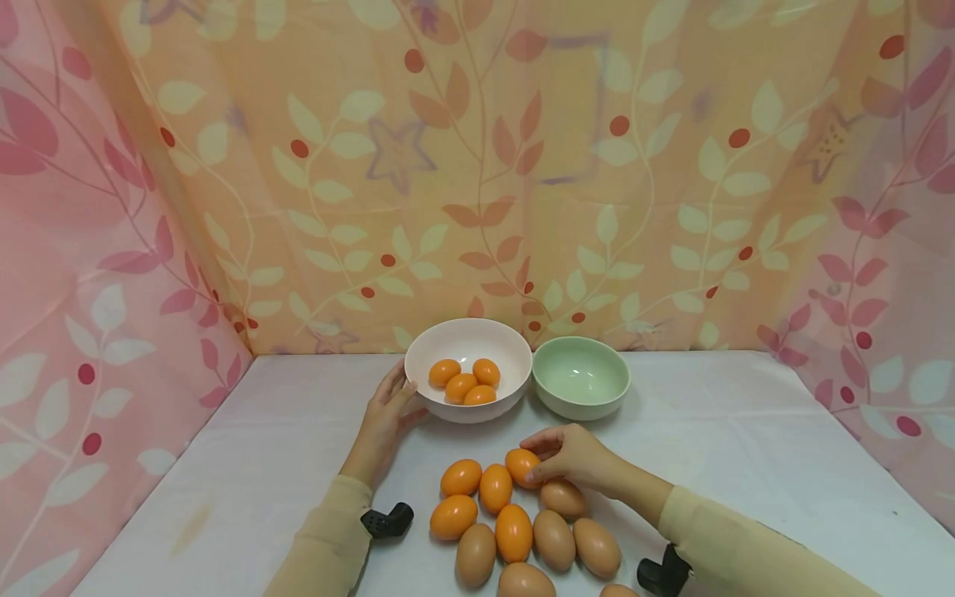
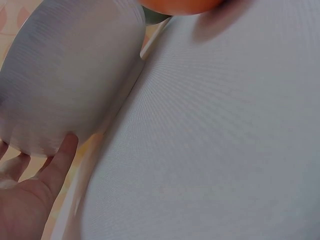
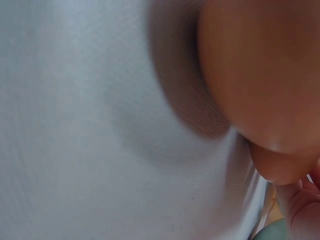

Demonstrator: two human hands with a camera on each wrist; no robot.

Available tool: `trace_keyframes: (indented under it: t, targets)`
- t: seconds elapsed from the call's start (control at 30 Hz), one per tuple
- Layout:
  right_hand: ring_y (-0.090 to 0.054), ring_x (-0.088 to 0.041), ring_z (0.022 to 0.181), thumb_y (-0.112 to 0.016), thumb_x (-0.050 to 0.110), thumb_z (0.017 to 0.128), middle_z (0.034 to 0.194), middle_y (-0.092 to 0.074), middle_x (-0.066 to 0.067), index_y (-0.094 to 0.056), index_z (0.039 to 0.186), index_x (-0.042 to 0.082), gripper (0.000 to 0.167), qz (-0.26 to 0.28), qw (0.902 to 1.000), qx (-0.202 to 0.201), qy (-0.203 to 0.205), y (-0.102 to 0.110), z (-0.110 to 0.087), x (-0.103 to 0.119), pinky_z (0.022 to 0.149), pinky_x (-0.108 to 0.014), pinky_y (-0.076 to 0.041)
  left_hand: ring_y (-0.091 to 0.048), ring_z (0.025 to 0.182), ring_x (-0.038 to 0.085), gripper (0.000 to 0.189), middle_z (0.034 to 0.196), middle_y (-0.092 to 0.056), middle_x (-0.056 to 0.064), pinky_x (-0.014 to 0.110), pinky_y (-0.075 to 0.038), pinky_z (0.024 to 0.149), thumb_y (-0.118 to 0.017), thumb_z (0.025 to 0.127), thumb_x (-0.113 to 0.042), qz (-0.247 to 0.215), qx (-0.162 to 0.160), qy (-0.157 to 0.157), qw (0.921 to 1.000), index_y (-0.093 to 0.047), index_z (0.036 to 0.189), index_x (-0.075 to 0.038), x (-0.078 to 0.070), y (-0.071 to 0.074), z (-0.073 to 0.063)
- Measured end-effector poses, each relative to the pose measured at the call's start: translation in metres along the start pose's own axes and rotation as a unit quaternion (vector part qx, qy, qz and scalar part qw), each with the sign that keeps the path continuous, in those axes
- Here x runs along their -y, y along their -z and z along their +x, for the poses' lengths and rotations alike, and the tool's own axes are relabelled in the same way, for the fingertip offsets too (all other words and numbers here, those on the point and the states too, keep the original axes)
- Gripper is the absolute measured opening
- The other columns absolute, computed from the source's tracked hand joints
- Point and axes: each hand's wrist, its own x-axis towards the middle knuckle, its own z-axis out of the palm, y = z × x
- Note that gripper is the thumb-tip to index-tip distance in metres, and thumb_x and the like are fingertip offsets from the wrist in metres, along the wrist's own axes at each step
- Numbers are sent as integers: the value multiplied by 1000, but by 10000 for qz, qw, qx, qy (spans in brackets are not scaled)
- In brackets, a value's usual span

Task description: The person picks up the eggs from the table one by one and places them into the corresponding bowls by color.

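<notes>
Several glossy orange eggs (image 1: 461, 388) lie in a pinkish-white bowl (image 1: 468, 336) at the back of the table. My left hand (image 1: 383, 414) holds this bowl at its left side, with fingers against the outer wall; the left wrist view shows the bowl's outside (image 2: 75, 70) with the fingertips (image 2: 71, 142) on it. My right hand (image 1: 578, 456) pinches an orange egg (image 1: 520, 466) at the back of the loose group, fingers behind and thumb in front. Right by that hand lies a brown egg (image 1: 564, 499). Brown eggs fill much of the right wrist view.
A light green bowl (image 1: 589, 406) stands right of the pinkish-white one, close against it. In front are more orange eggs (image 1: 453, 517) and brown eggs (image 1: 555, 541), near the front edge of view. Patterned cloth (image 1: 477, 166) hangs behind and at both sides of the white-covered table (image 1: 298, 431).
</notes>
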Motion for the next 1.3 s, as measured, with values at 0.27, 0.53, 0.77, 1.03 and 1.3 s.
trace_keyframes:
  t: [0.27,0.53,0.77,1.03,1.3]
  targets:
    - [-68,-16,104,-85,15,75,110,-76,-5,-74,115,7,42,-16,10000,-5,-80,-1,3,1,96,-37,-56,-34,148,31,61,168,-18,4,55,-41,113,-49,104,-21,19,33,-64,10000,-23,159,-20,0,0,-1]
    - [-67,-14,102,-85,14,74,109,-76,-4,-75,112,8,40,-119,9997,-108,-173,-1,3,5,93,-35,-57,-36,146,31,60,167,-19,4,54,-42,113,-50,104,-22,27,66,-104,9999,-25,159,-21,1,1,-1]
    - [-67,-15,100,-82,10,75,111,-75,-10,-72,117,2,43,81,10000,-26,27,4,1,17,87,-32,-60,-36,146,32,60,168,-18,4,54,-43,111,-50,104,-21,110,25,-114,9999,-24,159,-19,1,1,-2]
    - [-67,-12,96,-82,16,77,109,-76,-6,-73,117,6,42,28,9999,-78,136,12,10,35,88,-32,-59,-35,147,32,60,167,-18,4,54,-42,112,-50,104,-22,144,-1,-83,9999,-25,159,-20,1,2,-2]
    - [-69,-12,92,-79,20,79,102,-77,-5,-74,117,9,39,42,9994,78,342,15,16,54,89,-35,-59,-35,146,31,60,167,-18,4,55,-42,112,-50,104,-22,31,21,-115,9999,-25,159,-20,1,2,-2]
